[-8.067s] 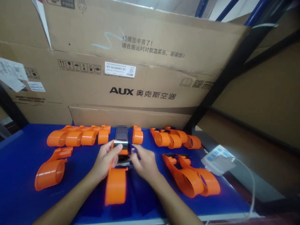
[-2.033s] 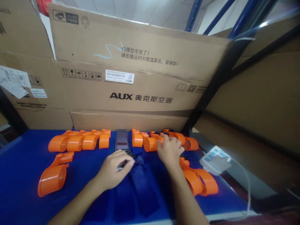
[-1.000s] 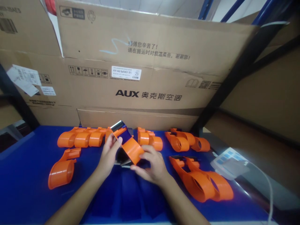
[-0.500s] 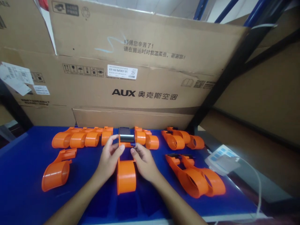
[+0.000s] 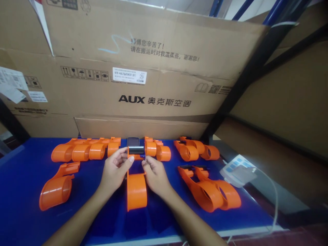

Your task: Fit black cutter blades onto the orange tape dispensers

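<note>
Facing a box (image 5: 153, 85) filling the back and running out of view at the top and left. Working over a blue desk (image 5: 23, 177), seeing its pale front edge slanting away at the lower right and its left side being cut off. Finding a black post (image 5: 237, 83) leaning in at the back right corner. Seeing bare blue surface spreading widest at the far left, narrowing between the right hand (image 5: 157, 176) and two overlapping orange dispensers (image 5: 217, 196). Seeing more dispensers lining the box, several partly covering one another, and a single one lying farther left. Holding another dispenser (image 5: 137, 191) over the desk's middle, blade end away: grasping its left side with the left hand (image 5: 114, 167), pinching its upper right edge with the right. Being unable to tell whether its ring is touching the desk. Spotting a white device (image 5: 238, 171) overhanging the desk's right edge. Losing the near part of a dark screen (image 5: 133, 141) behind the blade. Barely making out a blue bit (image 5: 142, 156) between the right fingertips.
</note>
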`<state>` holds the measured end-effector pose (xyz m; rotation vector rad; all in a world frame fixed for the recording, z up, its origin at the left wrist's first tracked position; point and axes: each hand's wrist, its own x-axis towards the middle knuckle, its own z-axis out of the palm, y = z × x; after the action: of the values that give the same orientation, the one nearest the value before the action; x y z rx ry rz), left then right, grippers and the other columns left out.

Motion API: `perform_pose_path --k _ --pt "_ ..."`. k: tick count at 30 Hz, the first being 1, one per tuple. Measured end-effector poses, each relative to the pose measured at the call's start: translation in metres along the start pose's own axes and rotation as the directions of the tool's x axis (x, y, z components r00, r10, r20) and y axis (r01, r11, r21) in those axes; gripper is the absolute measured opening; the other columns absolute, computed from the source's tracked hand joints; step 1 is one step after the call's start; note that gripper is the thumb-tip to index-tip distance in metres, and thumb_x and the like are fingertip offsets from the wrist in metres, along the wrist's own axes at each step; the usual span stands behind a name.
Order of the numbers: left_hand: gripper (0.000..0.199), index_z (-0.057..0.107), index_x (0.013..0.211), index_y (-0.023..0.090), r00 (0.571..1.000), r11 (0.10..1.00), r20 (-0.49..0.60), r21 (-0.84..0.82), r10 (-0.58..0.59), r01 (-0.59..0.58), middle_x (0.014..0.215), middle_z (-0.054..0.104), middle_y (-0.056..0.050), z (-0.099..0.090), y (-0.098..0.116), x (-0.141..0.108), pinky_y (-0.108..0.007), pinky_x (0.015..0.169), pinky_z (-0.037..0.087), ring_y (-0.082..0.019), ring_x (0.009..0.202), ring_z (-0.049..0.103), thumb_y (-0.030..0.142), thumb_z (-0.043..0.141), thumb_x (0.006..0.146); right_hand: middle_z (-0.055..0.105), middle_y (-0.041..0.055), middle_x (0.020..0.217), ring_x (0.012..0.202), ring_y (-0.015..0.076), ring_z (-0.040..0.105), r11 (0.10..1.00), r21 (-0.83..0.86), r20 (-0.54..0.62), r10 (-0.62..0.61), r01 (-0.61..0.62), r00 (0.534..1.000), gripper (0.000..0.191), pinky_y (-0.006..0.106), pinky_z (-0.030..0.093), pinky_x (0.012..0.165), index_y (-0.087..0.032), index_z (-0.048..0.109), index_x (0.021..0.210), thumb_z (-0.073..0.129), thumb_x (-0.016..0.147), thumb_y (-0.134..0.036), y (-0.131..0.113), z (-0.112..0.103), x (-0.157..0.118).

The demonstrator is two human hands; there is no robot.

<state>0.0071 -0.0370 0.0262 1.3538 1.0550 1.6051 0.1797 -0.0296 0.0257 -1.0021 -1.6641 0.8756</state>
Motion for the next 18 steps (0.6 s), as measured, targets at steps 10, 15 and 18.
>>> perform_pose_path --k 10,15,18 --pt "0.039 0.073 0.114 0.019 0.997 0.99 -0.05 -0.134 -0.052 0.045 0.11 0.078 -0.008 0.002 0.006 0.001 -0.032 0.092 0.055 -0.022 0.099 0.073 0.037 0.08 0.081 0.045 -0.0042 0.068 0.063 0.0118 0.04 0.986 0.151 0.095 0.059 -0.073 0.994 0.028 0.023 0.036 0.059 -0.021 0.047 0.074 0.05 0.096 -0.038 0.002 0.002 0.005" --pt "0.03 0.07 0.089 0.017 0.961 0.863 -0.05 -0.455 -0.271 0.219 0.065 0.066 0.004 -0.006 0.004 0.008 -0.025 0.065 0.055 -0.012 0.054 0.06 0.042 0.081 0.078 0.041 -0.0056 0.065 0.059 0.0102 0.037 0.991 0.09 0.137 0.083 -0.096 0.987 0.027 0.021 0.031 0.054 -0.02 0.046 0.071 0.056 0.091 -0.035 0.007 0.0 0.004" --pt "0.036 0.062 0.078 0.019 0.935 0.771 -0.114 -0.603 -0.336 0.204 0.059 0.062 0.004 -0.016 0.001 0.017 -0.026 0.058 0.054 -0.012 0.051 0.058 0.052 0.075 0.08 0.039 -0.0083 0.061 0.053 0.0089 0.035 0.993 0.02 0.147 0.108 -0.112 0.983 0.012 0.02 0.028 0.051 -0.019 0.058 0.084 0.06 0.088 -0.03 0.003 -0.006 0.002"
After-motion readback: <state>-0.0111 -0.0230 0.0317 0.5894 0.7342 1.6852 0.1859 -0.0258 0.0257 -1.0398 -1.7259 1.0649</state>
